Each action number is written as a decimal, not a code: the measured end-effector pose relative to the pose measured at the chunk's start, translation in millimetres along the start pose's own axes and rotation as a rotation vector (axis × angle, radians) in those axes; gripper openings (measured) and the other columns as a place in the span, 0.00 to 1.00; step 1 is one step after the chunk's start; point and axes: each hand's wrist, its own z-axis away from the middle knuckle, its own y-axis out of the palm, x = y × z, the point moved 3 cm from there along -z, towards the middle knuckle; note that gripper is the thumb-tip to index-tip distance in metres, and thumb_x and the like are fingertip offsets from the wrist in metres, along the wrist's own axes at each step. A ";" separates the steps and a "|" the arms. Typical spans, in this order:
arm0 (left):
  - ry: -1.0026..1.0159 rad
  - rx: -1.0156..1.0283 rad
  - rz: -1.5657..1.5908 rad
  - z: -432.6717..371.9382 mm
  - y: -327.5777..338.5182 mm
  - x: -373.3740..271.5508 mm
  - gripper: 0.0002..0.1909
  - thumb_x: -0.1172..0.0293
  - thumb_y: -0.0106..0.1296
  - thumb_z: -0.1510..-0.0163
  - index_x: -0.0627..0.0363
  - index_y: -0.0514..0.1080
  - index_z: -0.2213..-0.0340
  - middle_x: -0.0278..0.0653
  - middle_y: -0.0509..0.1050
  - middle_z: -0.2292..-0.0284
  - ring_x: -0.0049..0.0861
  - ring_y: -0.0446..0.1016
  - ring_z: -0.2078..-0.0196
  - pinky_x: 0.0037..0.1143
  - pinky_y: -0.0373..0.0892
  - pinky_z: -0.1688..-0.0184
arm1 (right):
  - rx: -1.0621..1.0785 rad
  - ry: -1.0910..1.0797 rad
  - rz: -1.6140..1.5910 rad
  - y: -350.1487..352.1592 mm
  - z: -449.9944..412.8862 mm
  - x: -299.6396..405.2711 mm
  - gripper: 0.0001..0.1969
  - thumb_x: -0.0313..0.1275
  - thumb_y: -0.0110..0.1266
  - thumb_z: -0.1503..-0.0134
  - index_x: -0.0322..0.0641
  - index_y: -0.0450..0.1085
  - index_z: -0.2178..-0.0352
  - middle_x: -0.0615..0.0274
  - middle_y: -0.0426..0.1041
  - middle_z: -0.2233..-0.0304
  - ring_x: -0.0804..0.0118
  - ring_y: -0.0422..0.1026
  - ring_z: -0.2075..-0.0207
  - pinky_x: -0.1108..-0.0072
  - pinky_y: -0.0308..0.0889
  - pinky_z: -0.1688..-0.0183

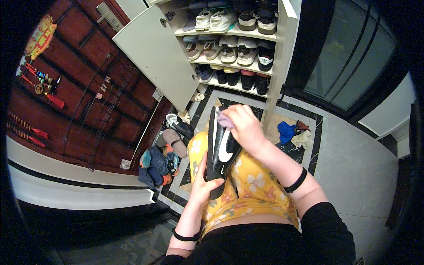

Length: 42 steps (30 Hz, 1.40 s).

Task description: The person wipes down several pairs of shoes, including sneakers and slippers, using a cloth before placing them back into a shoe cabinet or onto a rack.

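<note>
A black sneaker (222,149) with a white side stripe is held up over the lap, its toe pointing away and its sole turned to the left. My left hand (202,185) grips it at the heel, the thumb lying across it. My right hand (243,126) pinches a light purple cloth (225,120) against the upper near the toe. Part of the toe is hidden behind the cloth and fingers. Trousers with a yellow flower pattern (255,179) lie beneath the sneaker.
Ahead stands a shoe cabinet (228,61) with rows of shoes and an open white door (155,53). Clogs (159,160), a slipper (175,143) and a black shoe (179,125) lie on the floor at left. Crumpled blue (286,132) and cream cloths (302,139) lie at right.
</note>
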 end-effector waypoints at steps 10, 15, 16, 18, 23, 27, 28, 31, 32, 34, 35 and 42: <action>0.084 0.019 -0.239 -2.2 -14.4 -1.2 0.48 0.75 0.53 0.75 0.60 0.45 0.49 0.42 0.57 0.56 0.27 0.56 0.52 0.20 0.50 0.50 | 0.041 -0.017 -0.054 -3.7 -11.7 0.2 0.14 0.21 0.53 0.67 0.37 0.64 0.73 0.59 0.65 0.73 0.59 0.64 0.70 0.75 0.61 0.68; 0.112 -0.009 -0.229 -3.5 -10.9 -6.8 0.47 0.75 0.53 0.75 0.60 0.46 0.49 0.43 0.56 0.54 0.27 0.56 0.52 0.20 0.50 0.50 | 0.031 0.054 -0.015 4.2 -8.7 3.0 0.14 0.20 0.51 0.67 0.37 0.65 0.72 0.59 0.65 0.73 0.57 0.64 0.69 0.75 0.62 0.67; 0.116 -0.020 -0.246 -2.0 -9.5 -9.2 0.47 0.75 0.53 0.75 0.60 0.46 0.49 0.43 0.56 0.54 0.27 0.56 0.52 0.20 0.50 0.50 | 0.065 -0.020 0.005 8.0 0.1 12.0 0.14 0.21 0.52 0.67 0.38 0.65 0.72 0.59 0.65 0.73 0.59 0.64 0.69 0.75 0.62 0.67; 0.099 -0.056 -0.255 -2.9 -6.9 -14.8 0.47 0.76 0.53 0.74 0.61 0.46 0.49 0.43 0.55 0.53 0.27 0.56 0.52 0.20 0.50 0.50 | 0.220 -0.108 -0.025 12.2 20.7 33.0 0.15 0.24 0.53 0.68 0.40 0.65 0.72 0.61 0.65 0.72 0.62 0.64 0.70 0.75 0.62 0.68; 0.125 -0.029 -0.292 -3.7 -16.3 -7.5 0.47 0.76 0.54 0.75 0.60 0.46 0.49 0.43 0.55 0.53 0.27 0.56 0.51 0.21 0.51 0.50 | 0.112 -0.067 -0.035 6.7 0.6 7.5 0.15 0.22 0.53 0.68 0.40 0.65 0.72 0.61 0.65 0.74 0.60 0.64 0.70 0.76 0.62 0.69; 0.115 -0.035 -0.140 -6.1 -2.6 -16.3 0.48 0.73 0.58 0.72 0.62 0.45 0.49 0.43 0.56 0.53 0.26 0.57 0.52 0.21 0.52 0.51 | 0.029 0.041 0.021 3.0 -11.4 1.1 0.13 0.20 0.51 0.66 0.37 0.65 0.73 0.60 0.65 0.74 0.59 0.64 0.70 0.75 0.63 0.68; 0.109 -0.048 -0.059 -7.6 1.2 -17.8 0.48 0.72 0.59 0.71 0.62 0.45 0.49 0.43 0.57 0.54 0.26 0.58 0.53 0.21 0.53 0.51 | 0.077 0.015 -0.022 6.7 -4.1 11.4 0.13 0.20 0.51 0.66 0.37 0.65 0.72 0.60 0.66 0.73 0.59 0.64 0.71 0.75 0.63 0.68; 0.101 -0.066 0.074 -10.5 -4.8 -14.0 0.47 0.70 0.58 0.68 0.63 0.44 0.49 0.42 0.57 0.54 0.25 0.58 0.53 0.21 0.54 0.52 | 0.171 -0.113 -0.113 8.6 25.2 52.6 0.14 0.21 0.52 0.67 0.39 0.65 0.72 0.61 0.66 0.73 0.61 0.64 0.72 0.75 0.62 0.69; 0.103 -0.062 0.100 -10.7 -7.4 -12.1 0.46 0.70 0.58 0.67 0.63 0.43 0.49 0.42 0.57 0.54 0.24 0.58 0.53 0.21 0.54 0.52 | 0.158 -0.116 -0.181 8.8 27.2 54.8 0.15 0.21 0.52 0.67 0.39 0.65 0.71 0.61 0.66 0.73 0.61 0.64 0.72 0.76 0.62 0.69; 0.086 -0.019 0.168 -9.0 -11.7 -4.9 0.47 0.66 0.59 0.66 0.63 0.43 0.49 0.42 0.56 0.53 0.25 0.58 0.53 0.21 0.54 0.52 | 0.157 -0.133 -0.199 9.0 28.8 50.4 0.15 0.21 0.52 0.67 0.40 0.66 0.71 0.62 0.65 0.73 0.61 0.63 0.72 0.77 0.62 0.70; 0.064 0.009 0.220 -7.5 -12.2 -3.2 0.48 0.64 0.59 0.66 0.63 0.42 0.49 0.42 0.56 0.53 0.25 0.58 0.53 0.21 0.54 0.52 | 0.138 -0.143 -0.138 9.9 22.1 39.8 0.14 0.21 0.52 0.67 0.41 0.66 0.72 0.61 0.66 0.74 0.61 0.64 0.72 0.77 0.62 0.70; 0.069 -0.007 0.328 -6.8 3.4 -16.7 0.41 0.55 0.52 0.60 0.63 0.47 0.50 0.42 0.59 0.55 0.26 0.60 0.54 0.24 0.56 0.53 | 0.110 -0.070 -0.096 8.1 25.8 33.4 0.18 0.17 0.50 0.71 0.38 0.66 0.71 0.59 0.66 0.73 0.58 0.65 0.70 0.75 0.62 0.67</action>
